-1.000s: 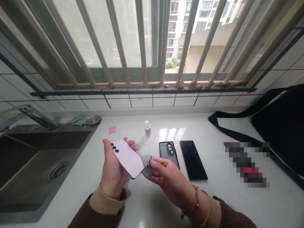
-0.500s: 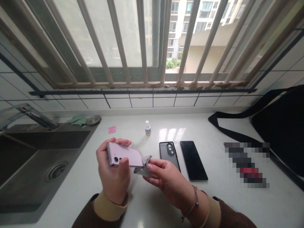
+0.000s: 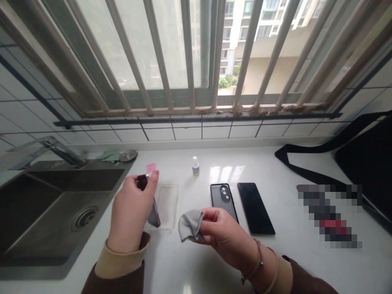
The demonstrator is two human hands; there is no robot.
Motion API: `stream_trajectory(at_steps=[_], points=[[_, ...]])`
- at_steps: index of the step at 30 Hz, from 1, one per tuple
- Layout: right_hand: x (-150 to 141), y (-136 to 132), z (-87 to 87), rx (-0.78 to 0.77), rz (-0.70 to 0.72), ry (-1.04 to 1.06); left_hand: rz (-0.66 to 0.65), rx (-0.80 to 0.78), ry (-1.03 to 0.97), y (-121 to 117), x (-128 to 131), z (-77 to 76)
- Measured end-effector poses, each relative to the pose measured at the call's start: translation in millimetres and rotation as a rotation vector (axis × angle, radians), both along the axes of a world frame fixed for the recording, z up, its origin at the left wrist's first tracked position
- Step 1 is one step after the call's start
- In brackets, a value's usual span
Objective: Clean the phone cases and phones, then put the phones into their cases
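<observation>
My left hand (image 3: 131,212) is wrapped round a phone (image 3: 154,217), which is tipped on edge with its dark side partly showing; most of it is hidden by the hand. Between the thumb and fingers of my right hand (image 3: 220,228) is a small grey cleaning cloth (image 3: 189,225) with a zigzag edge, hanging to the left. A clear phone case (image 3: 168,206) lies on the counter just right of the phone. Beyond my right hand lie a dark-rimmed, see-through phone case (image 3: 219,200) and a black phone (image 3: 255,208), side by side.
A small white spray bottle (image 3: 195,167) stands at the back of the white counter (image 3: 183,269), with a pink slip (image 3: 151,168) to its left. The sink (image 3: 61,220) and faucet (image 3: 58,153) are at left. A black bag (image 3: 367,163) with a strap sits at right.
My left hand has turned the phone from its lilac back onto its edge and moved left. The cloth has come away from the phone, and the clear case is now uncovered.
</observation>
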State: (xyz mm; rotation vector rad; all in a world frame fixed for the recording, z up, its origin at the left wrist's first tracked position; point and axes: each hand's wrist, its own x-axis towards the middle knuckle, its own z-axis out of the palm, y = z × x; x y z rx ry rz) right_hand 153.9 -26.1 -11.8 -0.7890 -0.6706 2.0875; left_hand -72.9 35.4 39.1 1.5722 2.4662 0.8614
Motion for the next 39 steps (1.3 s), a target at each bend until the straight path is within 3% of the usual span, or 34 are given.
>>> stream_trajectory(at_steps=[4, 11, 16, 25, 32, 39], points=[[-0.1, -1.1, -2.9, 0.005, 0.033, -0.004, 0.003, -0.275, 0.286, 5.3, 20.8, -0.6], [-1.4, -3.1, -9.5, 0.030, 0.089, -0.059, -0.060, -0.364, 0.383, 22.2, 49.4, -21.2], [0.0, -3.2, -8.7, 0.025, 0.103, -0.076, -0.092, -0.401, 0.399, 23.7, 61.4, -25.8], [-0.9, -2.6, -12.6, 0.037, 0.113, -0.114, -0.084, -0.413, 0.445, 23.3, 58.7, -33.1], [0.7, -2.5, -14.3, 0.053, 0.136, -0.112, -0.150, -0.429, 0.463, 25.0, 61.2, -36.2], [1.4, 0.3, -13.7, 0.056, 0.133, -0.097, -0.116, -0.478, 0.427, 13.2, 47.9, -22.3]])
